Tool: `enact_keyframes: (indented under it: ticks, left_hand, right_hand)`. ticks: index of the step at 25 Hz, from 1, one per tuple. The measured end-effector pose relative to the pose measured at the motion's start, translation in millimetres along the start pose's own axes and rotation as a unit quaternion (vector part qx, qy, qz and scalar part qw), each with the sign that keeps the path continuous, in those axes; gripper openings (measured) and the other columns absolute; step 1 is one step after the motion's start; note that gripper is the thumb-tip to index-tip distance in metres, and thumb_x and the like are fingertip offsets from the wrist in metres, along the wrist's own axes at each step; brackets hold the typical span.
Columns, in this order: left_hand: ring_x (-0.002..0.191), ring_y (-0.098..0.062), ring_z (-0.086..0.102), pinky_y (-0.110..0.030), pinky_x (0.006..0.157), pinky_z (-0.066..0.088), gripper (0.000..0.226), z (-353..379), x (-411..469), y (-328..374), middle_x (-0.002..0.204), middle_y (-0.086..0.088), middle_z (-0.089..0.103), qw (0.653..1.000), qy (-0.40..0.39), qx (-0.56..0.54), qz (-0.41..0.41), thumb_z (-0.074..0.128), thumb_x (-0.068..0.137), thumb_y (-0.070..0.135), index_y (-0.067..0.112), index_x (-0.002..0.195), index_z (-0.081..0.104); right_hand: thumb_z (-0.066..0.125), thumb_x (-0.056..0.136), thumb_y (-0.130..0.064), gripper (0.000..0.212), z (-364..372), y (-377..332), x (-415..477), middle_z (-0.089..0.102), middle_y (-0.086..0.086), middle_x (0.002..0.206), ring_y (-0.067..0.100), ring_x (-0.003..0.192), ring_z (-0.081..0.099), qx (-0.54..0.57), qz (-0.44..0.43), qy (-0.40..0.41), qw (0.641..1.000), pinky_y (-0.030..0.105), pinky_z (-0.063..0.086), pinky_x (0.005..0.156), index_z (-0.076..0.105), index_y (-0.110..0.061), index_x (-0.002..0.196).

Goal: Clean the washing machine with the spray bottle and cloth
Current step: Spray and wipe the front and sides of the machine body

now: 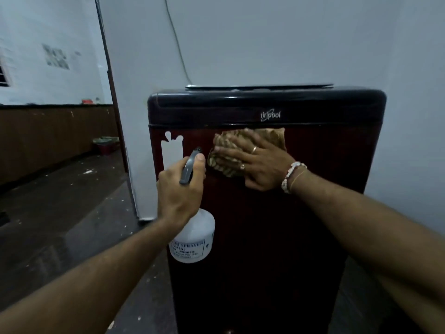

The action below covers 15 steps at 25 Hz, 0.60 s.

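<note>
At the left, a white spray bottle (pixel 193 239) is gripped around its neck by the left hand (pixel 179 189), and the grey head seems to be aimed at the dark red washing machine (pixel 313 213). Just beside it, a striped brown cloth (pixel 222 142) is pressed flat on the upper front panel by the right hand (pixel 257 162), with the fingers held straight and spread.

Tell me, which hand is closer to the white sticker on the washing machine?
Left. The left hand, gripping the spray bottle, is just below and right of the white sticker. The right hand presses the cloth flat, farther right.
</note>
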<state>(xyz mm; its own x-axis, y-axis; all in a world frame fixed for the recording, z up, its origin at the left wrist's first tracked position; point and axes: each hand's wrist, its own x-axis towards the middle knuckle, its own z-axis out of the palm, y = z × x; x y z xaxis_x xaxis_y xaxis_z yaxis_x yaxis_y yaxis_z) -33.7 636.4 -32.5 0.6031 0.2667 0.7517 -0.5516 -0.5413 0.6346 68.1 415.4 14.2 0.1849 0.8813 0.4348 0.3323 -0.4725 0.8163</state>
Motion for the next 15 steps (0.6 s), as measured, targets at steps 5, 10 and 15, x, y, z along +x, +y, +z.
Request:
enact_keyframes:
  ticks: [5,10,15]
  left_hand:
    - [0.055,-0.026,0.067,-0.056,0.054,0.058,0.060,5.6,35.0,20.4,0.070,-0.002,0.071,0.999,0.017,0.020,0.034,0.039,0.099,0.063,0.017,0.073,0.069]
    - [0.049,-0.022,0.067,-0.052,0.051,0.058,0.057,30.6,-6.8,-5.3,0.069,0.003,0.072,1.000,0.007,0.005,-0.012,0.042,0.097,0.064,0.019,0.076,0.069]
    - [0.046,-0.033,0.062,-0.054,0.043,0.052,0.058,63.7,-81.8,-60.9,0.063,-0.012,0.066,0.999,-0.034,-0.006,-0.028,0.044,0.100,0.063,0.013,0.077,0.064]
  right_hand:
    - [0.051,0.078,-0.045,0.084,-11.5,40.2,10.1,0.017,0.005,0.168,0.035,0.155,0.013,-0.002,0.053,0.038,0.998,0.061,0.012,0.122,0.028,-0.031,0.158]
    - [0.038,0.101,-0.046,0.063,21.9,2.5,-23.6,0.018,0.003,0.168,0.033,0.155,0.015,-0.005,0.061,0.057,0.996,0.059,0.011,0.123,0.024,-0.029,0.159]
    - [0.040,0.106,-0.041,0.058,70.6,-82.2,-93.2,0.019,0.000,0.168,0.030,0.155,0.017,0.028,0.085,0.069,0.994,0.056,0.013,0.124,0.023,-0.026,0.160]
